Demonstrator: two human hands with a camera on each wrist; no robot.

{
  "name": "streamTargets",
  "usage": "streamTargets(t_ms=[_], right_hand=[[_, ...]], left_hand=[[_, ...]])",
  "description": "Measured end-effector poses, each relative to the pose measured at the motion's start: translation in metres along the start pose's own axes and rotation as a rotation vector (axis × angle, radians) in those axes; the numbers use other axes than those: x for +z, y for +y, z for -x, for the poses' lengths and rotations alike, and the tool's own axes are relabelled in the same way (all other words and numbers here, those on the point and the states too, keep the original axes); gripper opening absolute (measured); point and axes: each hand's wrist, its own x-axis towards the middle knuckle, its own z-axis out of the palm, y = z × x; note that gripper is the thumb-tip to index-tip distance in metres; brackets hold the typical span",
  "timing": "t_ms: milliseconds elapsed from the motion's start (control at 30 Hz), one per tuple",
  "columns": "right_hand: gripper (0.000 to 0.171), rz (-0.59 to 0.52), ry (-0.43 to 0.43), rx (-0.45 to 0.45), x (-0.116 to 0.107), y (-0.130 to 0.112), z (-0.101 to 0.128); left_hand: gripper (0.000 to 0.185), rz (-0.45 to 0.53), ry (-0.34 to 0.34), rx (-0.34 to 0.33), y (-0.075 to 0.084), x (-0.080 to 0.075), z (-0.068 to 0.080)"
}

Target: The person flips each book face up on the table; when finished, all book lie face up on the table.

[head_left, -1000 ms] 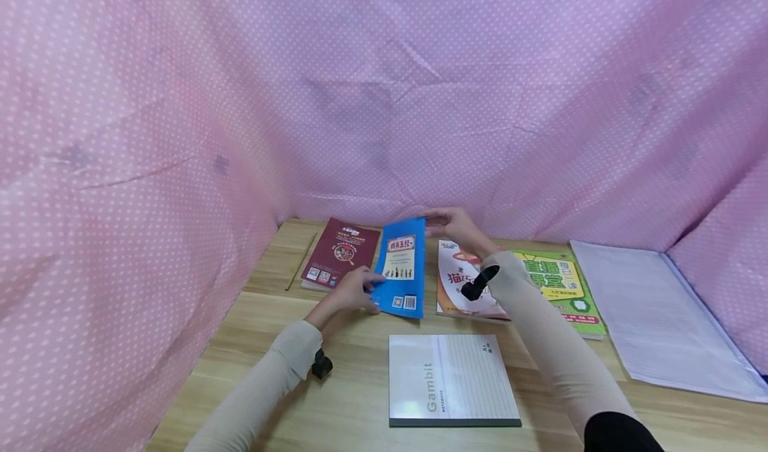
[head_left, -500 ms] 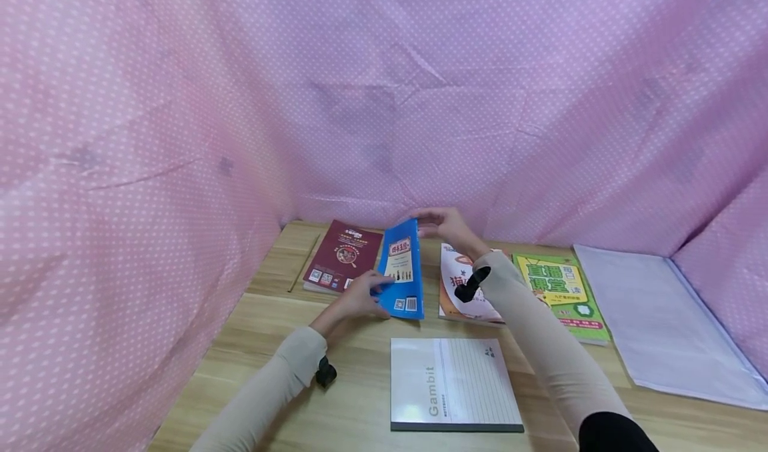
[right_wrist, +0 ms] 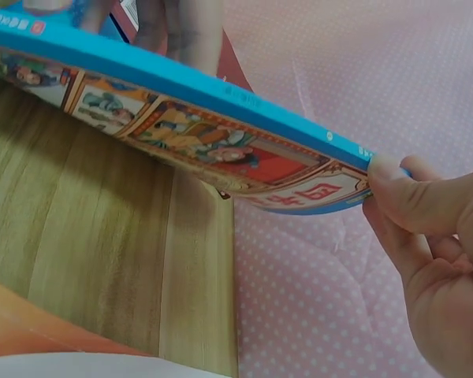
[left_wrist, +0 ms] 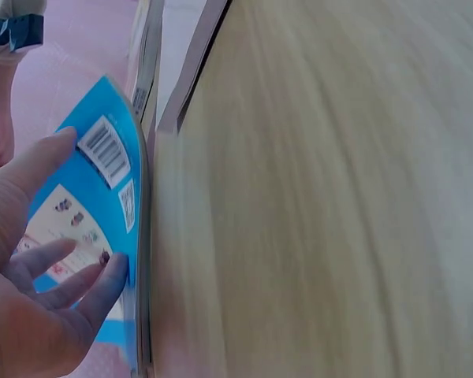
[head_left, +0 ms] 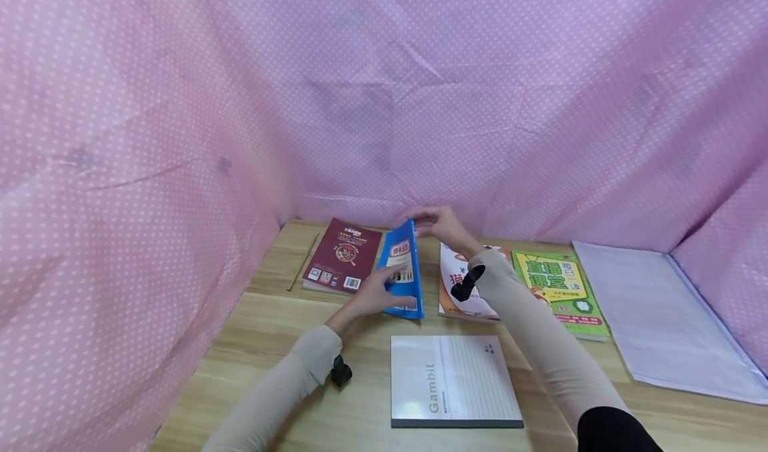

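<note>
A thin blue book [head_left: 401, 249] stands tilted on its edge near the back of the wooden table, its back cover facing left. My right hand [head_left: 444, 229] pinches its upper far corner between thumb and fingers, which the right wrist view shows closely. That view also shows the blue spine and illustrated front cover [right_wrist: 197, 142]. My left hand [head_left: 375, 293] is spread against the back cover near the barcode, thumb and fingers apart and fairly straight. In the left wrist view, the left hand [left_wrist: 31, 307] does not wrap round the book's edge.
A maroon book [head_left: 342, 255] lies at left beside a thin stick [head_left: 303, 262]. To the right are a white-and-orange book [head_left: 450, 299], a green book [head_left: 558, 279] and a whitish flat sleeve [head_left: 654, 312]. A Gambit notebook [head_left: 456, 379] lies in front. Pink dotted cloth hangs behind.
The blue book has tilted more upright, its top edge shifting slightly left with my right hand. My left hand has slid right, further across the back cover.
</note>
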Motion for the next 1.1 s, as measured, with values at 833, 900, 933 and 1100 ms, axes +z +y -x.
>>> streamTargets(t_ms=[833,900,933,1100], right_hand=[[0.044,0.051,-0.007,0.015,0.008,-0.011,-0.004],[0.046,0.056,-0.023,0.022,0.008,-0.011,-0.004],[0.049,0.053,-0.034,0.023,0.008,-0.01,-0.003],[0.06,0.029,-0.065,0.023,0.009,-0.004,-0.004]], left_hand=[[0.093,0.138,0.135,0.023,0.027,0.014,-0.006],[0.093,0.192,0.122,0.004,0.029,0.011,-0.004],[0.092,0.216,0.118,0.0,0.03,0.01,-0.004],[0.091,0.332,0.094,-0.009,0.034,0.002,-0.004]])
